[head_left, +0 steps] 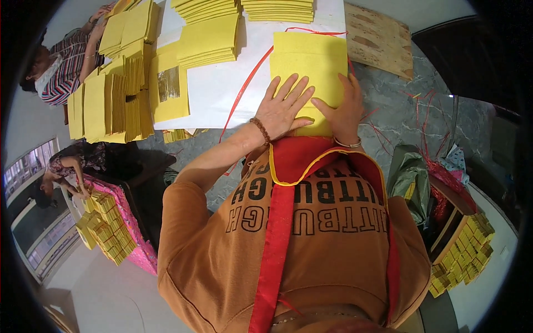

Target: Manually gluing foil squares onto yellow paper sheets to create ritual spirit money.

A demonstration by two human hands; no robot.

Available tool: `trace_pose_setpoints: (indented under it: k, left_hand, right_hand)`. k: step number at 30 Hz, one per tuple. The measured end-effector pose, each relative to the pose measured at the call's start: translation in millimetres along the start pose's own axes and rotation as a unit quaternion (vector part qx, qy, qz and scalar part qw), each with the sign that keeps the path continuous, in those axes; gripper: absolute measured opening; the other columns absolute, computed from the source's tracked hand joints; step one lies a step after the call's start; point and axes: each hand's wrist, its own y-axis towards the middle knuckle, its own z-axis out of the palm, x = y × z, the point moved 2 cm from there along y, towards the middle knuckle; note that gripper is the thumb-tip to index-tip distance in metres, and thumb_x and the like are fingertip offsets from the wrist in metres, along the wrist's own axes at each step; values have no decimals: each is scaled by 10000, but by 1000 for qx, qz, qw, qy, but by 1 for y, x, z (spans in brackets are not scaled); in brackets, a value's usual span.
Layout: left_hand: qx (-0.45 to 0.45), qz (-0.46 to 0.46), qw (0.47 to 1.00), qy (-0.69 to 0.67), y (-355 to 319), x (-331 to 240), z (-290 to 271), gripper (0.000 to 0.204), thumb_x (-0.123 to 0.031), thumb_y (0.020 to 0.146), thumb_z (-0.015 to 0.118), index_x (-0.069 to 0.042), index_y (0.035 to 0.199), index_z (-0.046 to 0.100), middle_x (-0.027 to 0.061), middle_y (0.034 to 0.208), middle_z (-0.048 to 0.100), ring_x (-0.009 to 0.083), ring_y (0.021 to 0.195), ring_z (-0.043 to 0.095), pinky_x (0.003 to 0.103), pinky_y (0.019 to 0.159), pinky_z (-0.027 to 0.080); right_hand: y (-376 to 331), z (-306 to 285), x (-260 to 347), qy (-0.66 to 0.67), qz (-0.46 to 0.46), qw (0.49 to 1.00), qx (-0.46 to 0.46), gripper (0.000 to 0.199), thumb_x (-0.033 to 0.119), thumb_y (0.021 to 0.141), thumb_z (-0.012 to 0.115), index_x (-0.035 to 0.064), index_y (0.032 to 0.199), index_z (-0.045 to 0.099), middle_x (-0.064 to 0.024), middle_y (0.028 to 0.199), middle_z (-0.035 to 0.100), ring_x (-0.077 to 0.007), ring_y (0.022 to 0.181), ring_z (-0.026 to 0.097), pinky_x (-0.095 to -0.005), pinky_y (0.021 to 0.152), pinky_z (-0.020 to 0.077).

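Observation:
A thick stack of yellow paper sheets (308,61) lies on the white table cover (222,91) right in front of me. My left hand (284,108) rests flat on the near end of that stack, fingers spread, with a bead bracelet at the wrist. My right hand (344,108) presses on the stack's near right corner, fingers bent over the edge, a thin bangle on the wrist. A red ribbon (244,86) runs under the stack and loops past its far edge. Both hands touch the paper; neither lifts it.
More yellow paper stacks (208,41) cover the far and left table. A person in a striped top (64,69) sits at the far left; another person (72,166) works beside stacked bundles (108,225). A wooden board (380,39) lies far right. Bundles (463,252) fill a box at right.

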Motion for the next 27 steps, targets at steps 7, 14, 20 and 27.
trace_pose_setpoints:
  k: [7,14,20,27]
  left_hand:
    - [8,0,1000,-20,-2,4,5,602,-413,855,498,-155,1371,326,98,1424,288,277,1312,247,467,1058,158]
    - [-7,46,997,-53,-3,12,-1,540,-220,805,590,-167,1315,421,107,1408,314,299,1313,239,468,1052,176]
    - [-24,158,980,121,6,7,-10,536,-118,748,518,-53,1274,443,210,1226,466,292,1062,487,366,846,418]
    - [-65,90,985,130,34,-6,-8,444,-173,719,562,-1,1126,528,84,977,563,187,781,520,277,615,446]
  right_hand:
    - [-22,20,-42,414,199,885,77,456,113,795,637,15,1208,471,-128,1239,476,-237,1134,470,-336,922,397]
    - [-30,20,-53,551,200,808,62,275,19,869,511,-3,1143,526,-123,1306,445,-211,1180,440,-306,970,358]
    - [-27,18,-50,555,174,810,68,226,9,886,480,-14,1103,538,-114,1329,423,-200,1169,443,-300,971,352]
    - [-24,6,-38,497,202,843,34,423,112,928,424,17,1325,312,-152,1342,369,-210,1166,437,-315,975,340]
